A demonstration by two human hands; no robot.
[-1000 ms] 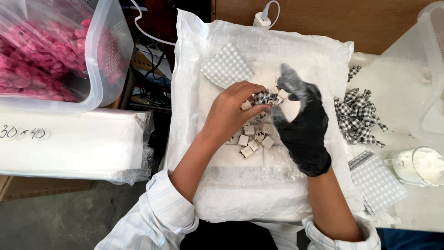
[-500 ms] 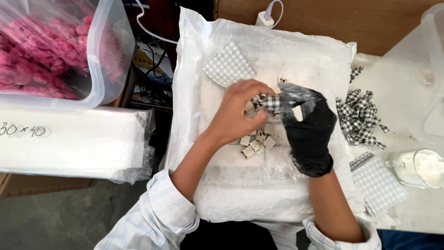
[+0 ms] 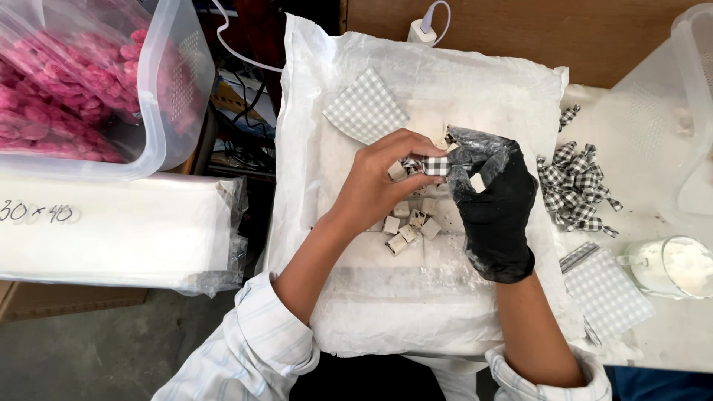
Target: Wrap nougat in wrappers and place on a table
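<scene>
**Two hands working a gingham strip over a white padded sack**

Nearest, small cream blocks (image 3: 405, 232) lie on the white sack (image 3: 386, 312). Above them, the bare left hand (image 3: 379, 186) closes its grip on a checked fabric strip (image 3: 434, 165); the black-gloved right hand (image 3: 492, 200) pinches the strip's other end, fingers curled. Right, on the bench (image 3: 653, 341), finished checked bows (image 3: 575, 186). Farther, a gingham square (image 3: 365, 108).

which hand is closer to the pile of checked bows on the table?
Right. The gloved right hand sits just beside the pile of checked bows, not touching. The bare left hand is farther off, beyond the right hand.
</scene>
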